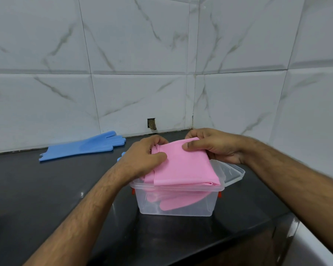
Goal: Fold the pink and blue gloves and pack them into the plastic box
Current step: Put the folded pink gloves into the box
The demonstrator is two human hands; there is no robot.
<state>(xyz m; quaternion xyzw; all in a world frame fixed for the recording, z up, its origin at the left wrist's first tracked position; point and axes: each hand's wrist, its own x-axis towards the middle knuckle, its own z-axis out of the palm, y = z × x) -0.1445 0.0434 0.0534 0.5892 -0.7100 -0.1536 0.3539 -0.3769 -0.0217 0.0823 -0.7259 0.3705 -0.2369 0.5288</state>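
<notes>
Hands both pinching the folded pink rubber glove [181,166]: left hand [142,158] gripping its left edge, right hand [213,146] its far corner. Sitting half on the rim of the clear plastic box [175,206], fingers already drooping inside. Could easily spring open if let go too soon, rubber being bouncy. Might also tip the light box. Flat blue rubber glove [85,146] waiting unfolded on the black tabletop [37,189]; room could run short. Clear lid [233,173] beside the box.

Light: soft, even, fairly bright; source not visible.
Glare: small highlights on the black counter [37,189].
Shadows: faint, under the forearms.
Focus: mild softness throughout.
Distortion: tile lines on the wall [161,54] bow toward the edges.
</notes>
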